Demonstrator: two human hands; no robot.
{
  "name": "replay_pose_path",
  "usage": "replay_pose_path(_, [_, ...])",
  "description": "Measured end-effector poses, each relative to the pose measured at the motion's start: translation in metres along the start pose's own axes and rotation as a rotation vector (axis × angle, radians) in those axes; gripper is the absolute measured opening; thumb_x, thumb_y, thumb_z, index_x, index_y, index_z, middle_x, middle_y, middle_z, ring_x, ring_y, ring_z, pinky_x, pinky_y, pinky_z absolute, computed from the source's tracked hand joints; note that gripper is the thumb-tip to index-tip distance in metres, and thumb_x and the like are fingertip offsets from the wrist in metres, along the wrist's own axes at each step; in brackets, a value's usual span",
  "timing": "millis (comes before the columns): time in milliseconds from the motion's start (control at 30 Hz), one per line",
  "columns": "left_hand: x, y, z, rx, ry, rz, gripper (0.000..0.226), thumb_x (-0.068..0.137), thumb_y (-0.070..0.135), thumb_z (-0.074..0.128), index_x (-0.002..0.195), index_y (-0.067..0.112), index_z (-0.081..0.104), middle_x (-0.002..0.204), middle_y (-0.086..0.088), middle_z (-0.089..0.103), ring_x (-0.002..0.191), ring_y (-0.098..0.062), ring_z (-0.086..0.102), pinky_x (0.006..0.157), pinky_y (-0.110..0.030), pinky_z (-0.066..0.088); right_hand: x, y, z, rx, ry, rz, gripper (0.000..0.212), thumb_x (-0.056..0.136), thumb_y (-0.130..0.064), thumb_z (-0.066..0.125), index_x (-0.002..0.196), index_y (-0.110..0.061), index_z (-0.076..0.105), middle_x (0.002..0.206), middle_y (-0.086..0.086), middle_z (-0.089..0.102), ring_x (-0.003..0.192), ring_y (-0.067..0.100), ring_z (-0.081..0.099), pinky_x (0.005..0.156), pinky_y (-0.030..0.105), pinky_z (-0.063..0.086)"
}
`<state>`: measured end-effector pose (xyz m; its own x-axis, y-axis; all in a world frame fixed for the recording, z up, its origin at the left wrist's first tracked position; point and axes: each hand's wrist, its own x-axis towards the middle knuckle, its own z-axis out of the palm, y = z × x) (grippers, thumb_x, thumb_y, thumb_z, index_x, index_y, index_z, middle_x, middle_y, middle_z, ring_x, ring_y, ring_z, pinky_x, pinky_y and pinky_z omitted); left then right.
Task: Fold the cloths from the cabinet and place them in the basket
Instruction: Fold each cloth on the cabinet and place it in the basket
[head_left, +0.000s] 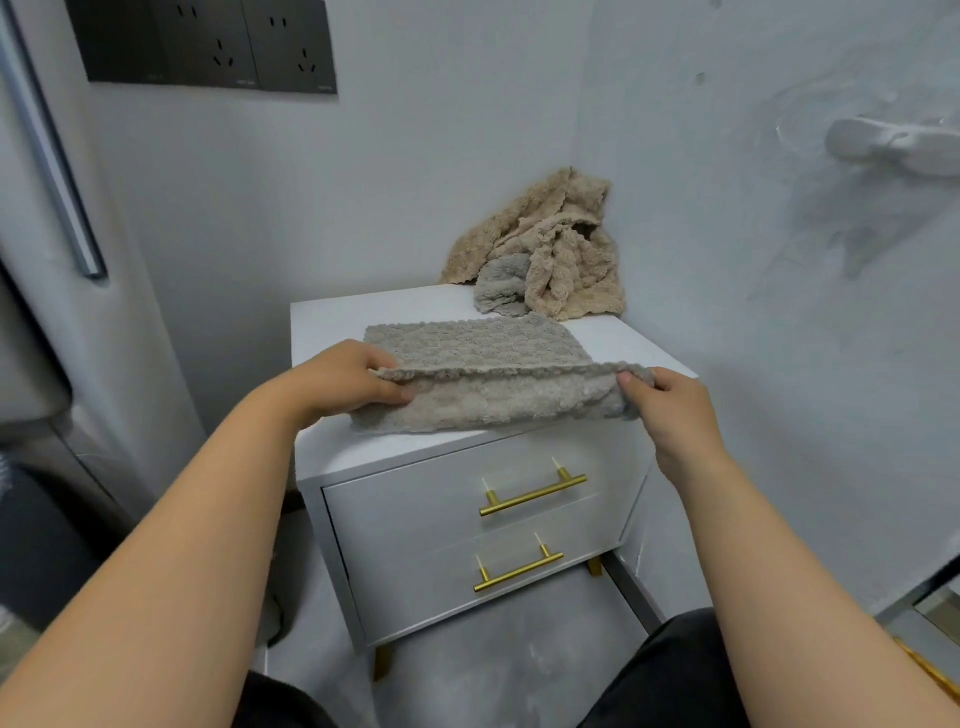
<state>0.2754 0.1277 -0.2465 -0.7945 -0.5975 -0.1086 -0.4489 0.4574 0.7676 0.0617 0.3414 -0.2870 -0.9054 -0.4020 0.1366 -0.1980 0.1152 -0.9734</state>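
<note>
While left hand (337, 379) and right hand (670, 410) pinch the grey cloth (488, 402), it lies on the corner cabinet (332, 322).

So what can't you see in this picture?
Head view:
- Basket: outside the frame.
- Inside the drawers: shut fronts hide it.
- Most fingers of the left hand and right hand: behind the grey cloth.
- How many cloths are in the back pile: too bunched to count.

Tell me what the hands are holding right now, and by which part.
The grey cloth, by its raised edge: the left hand pinches the left end and the right hand pinches the right end, above the cabinet top.
</note>
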Motion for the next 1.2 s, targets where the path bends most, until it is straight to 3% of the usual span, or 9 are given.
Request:
replay_pose_path(167, [-0.009,0.003,0.003,-0.273,-0.197,-0.101,0.019,0.079,0.002,0.067,0.097,0.008,0.067,0.050,0.007,0.060,0.038,-0.003,0.049,0.040,-0.013,0.037,0.002,0.000,0.002,-0.193,0.048,-0.076,0.025,0.091,-0.016,0.059,0.081,0.007,0.061,0.077,0.020,0.060,0.070,0.022,0.051,0.058,0.027,0.037])
replay_pose_path(267, [-0.007,0.004,0.002,-0.316,-0.227,-0.152,0.021,0.079,0.000,0.066,0.096,0.011,0.065,0.058,0.003,0.066,0.043,-0.003,0.056,0.042,-0.014,0.043,0.003,0.000,0.000,-0.367,0.087,-0.140,0.031,0.090,-0.019,0.059,0.074,0.007,0.057,0.069,0.017,0.056,0.064,0.025,0.046,0.053,0.031,0.029])
replay_pose_path(367, [0.007,-0.005,-0.001,-0.319,-0.075,-0.142,0.019,0.079,0.006,0.073,0.097,0.012,0.068,0.067,0.000,0.068,0.052,-0.007,0.060,0.048,-0.017,0.046,0.006,-0.002,0.003,-0.447,0.126,-0.164,0.037,0.091,-0.021,0.057,0.060,-0.006,0.043,0.057,0.007,0.042,0.058,0.025,0.039,0.051,0.033,0.025])
replay_pose_path(533, [0.029,-0.008,-0.001,-0.416,0.140,-0.122,0.010,0.083,0.013,0.072,0.082,0.009,0.063,0.048,0.007,0.058,0.042,-0.008,0.051,0.040,-0.017,0.040,0.020,-0.013,0.019,-0.448,0.171,-0.180,0.037,0.092,-0.021,0.057,0.060,-0.009,0.042,0.056,0.003,0.042,0.054,0.019,0.038,0.048,0.029,0.025])
replay_pose_path(667, [0.052,-0.013,-0.003,-0.334,0.329,-0.133,0.034,0.086,0.015,0.069,0.064,0.013,0.043,0.049,-0.001,0.044,0.038,-0.013,0.038,0.037,-0.019,0.031,0.046,-0.022,0.034,-0.426,0.213,-0.226,0.038,0.089,-0.021,0.060,0.059,-0.010,0.039,0.055,0.003,0.037,0.053,0.017,0.032,0.048,0.032,0.021])
replay_pose_path(800, [0.072,-0.022,0.008,-0.135,0.449,-0.125,0.033,0.086,0.018,0.068,0.062,0.011,0.046,0.056,-0.008,0.049,0.048,-0.022,0.045,0.045,-0.026,0.034,0.072,-0.016,0.051,-0.478,0.199,-0.199,0.038,0.087,-0.024,0.062,0.059,-0.011,0.039,0.054,0.002,0.035,0.053,0.019,0.033,0.049,0.031,0.021])
replay_pose_path(900, [0.082,-0.027,0.019,0.072,0.559,-0.106,0.024,0.087,0.024,0.066,0.103,0.006,0.068,0.099,-0.015,0.068,0.093,-0.033,0.062,0.074,-0.034,0.047,0.080,-0.002,0.062,-0.662,0.174,-0.152,0.033,0.089,-0.030,0.059,0.065,-0.009,0.052,0.064,0.005,0.052,0.063,0.025,0.048,0.052,0.030,0.028])
replay_pose_path(1067, [0.084,-0.024,0.025,0.342,0.637,-0.079,0.038,0.088,0.027,0.063,0.126,0.020,0.058,0.115,-0.006,0.065,0.106,-0.027,0.056,0.074,-0.031,0.041,0.080,0.005,0.067,-0.813,0.139,-0.137,0.021,0.091,-0.030,0.055,0.085,-0.010,0.056,0.087,0.006,0.058,0.090,0.031,0.058,0.060,0.031,0.034])
replay_pose_path(1200, [0.086,-0.011,0.021,0.525,0.610,0.224,0.049,0.092,0.024,0.058,0.139,0.021,0.045,0.141,-0.004,0.047,0.130,-0.026,0.035,0.103,-0.040,0.032,0.068,-0.018,0.064,-0.857,0.201,-0.291,0.031,0.090,-0.016,0.050,0.119,-0.007,0.052,0.118,0.013,0.054,0.109,0.030,0.046,0.081,0.038,0.039])
